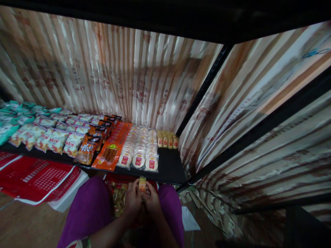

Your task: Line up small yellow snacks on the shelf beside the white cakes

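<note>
My left hand (132, 199) and my right hand (152, 200) meet in front of my knees, fingers curled around a small yellow snack packet (142, 183) that stands upright between them. Just beneath the hands lies a red basket (113, 179) with several more yellow packets (118, 199). Directly above is the front edge of a black shelf (169, 165). On it, a short row of the same yellow packets (167, 140) sits at the back right corner.
The shelf carries rows of round white cakes (141, 150), orange flat packs (113, 146), orange bags (89, 146), pale snack bags (51, 137) and green bags (10, 119). Striped cloth (116, 75) lines the back and right side. Red baskets (38, 175) lie on the floor at left.
</note>
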The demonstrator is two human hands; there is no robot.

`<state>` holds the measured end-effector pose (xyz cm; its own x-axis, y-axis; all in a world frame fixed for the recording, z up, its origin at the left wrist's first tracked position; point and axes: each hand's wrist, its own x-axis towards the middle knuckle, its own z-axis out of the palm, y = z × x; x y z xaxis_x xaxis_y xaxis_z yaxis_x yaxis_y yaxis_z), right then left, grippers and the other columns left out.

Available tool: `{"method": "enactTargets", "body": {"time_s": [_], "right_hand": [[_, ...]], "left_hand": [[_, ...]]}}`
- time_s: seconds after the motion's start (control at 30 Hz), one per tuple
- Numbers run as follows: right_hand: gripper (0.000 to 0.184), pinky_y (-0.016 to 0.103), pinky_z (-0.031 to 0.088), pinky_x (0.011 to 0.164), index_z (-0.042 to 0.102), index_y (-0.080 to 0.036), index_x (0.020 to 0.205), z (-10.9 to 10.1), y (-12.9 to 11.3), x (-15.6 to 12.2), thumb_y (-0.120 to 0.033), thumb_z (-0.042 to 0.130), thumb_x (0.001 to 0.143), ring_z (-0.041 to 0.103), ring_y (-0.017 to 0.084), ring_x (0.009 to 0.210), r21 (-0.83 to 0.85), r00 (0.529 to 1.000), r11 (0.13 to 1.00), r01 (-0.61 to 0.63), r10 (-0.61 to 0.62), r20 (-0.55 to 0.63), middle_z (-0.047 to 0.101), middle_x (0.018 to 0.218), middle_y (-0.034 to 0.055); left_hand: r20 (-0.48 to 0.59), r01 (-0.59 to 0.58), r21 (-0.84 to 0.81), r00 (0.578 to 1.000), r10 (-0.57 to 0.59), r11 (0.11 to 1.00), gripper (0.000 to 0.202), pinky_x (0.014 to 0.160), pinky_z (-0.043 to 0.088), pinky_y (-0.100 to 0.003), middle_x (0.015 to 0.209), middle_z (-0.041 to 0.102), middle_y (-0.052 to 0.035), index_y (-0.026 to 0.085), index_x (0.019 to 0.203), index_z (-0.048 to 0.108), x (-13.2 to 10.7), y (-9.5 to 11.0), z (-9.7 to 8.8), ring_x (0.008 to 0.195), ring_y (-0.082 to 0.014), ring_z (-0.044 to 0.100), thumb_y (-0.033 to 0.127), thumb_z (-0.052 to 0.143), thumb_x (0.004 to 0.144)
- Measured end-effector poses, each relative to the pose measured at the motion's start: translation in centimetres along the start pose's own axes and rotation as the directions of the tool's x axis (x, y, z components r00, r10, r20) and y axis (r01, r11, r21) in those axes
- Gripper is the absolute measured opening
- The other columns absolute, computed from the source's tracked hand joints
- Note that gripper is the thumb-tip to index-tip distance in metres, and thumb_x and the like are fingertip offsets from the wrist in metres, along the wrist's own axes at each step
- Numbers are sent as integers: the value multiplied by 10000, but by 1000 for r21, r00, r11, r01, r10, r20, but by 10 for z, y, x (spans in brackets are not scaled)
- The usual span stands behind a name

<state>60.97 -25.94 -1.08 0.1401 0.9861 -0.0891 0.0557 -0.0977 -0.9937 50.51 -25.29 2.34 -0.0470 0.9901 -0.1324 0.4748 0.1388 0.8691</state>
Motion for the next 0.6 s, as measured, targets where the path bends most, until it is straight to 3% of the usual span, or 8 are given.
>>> {"method": "enactTargets", "body": {"time_s": [0.17,0.37,0.6], "right_hand": [[444,342,539,787,571,-192,1125,-8,-6,0,-348,583,710,669,215,850,31,999,999,27,-26,-34,668,986,86],[441,332,543,784,585,-189,1109,-24,-14,1,-355,588,701,671,206,836,27,992,998,52,-48,-117,664,1001,90],[435,322,553,737,618,-208,1092,-46,-17,6,-401,592,703,664,218,834,-68,957,995,75,-91,-274,681,950,77]], "left_hand": [[31,-33,35,999,32,999,417,952,390,-273,1071,555,-79,164,1172,533,1,8,4,1028,-170,536,105,387,786],[42,-94,-38,995,95,995,420,945,403,-263,1062,566,-64,182,1131,555,7,17,15,1022,-162,548,82,417,747],[100,-141,-82,984,149,987,409,934,422,-275,1062,571,-72,166,1120,556,8,45,26,981,-151,561,55,403,757]]}}
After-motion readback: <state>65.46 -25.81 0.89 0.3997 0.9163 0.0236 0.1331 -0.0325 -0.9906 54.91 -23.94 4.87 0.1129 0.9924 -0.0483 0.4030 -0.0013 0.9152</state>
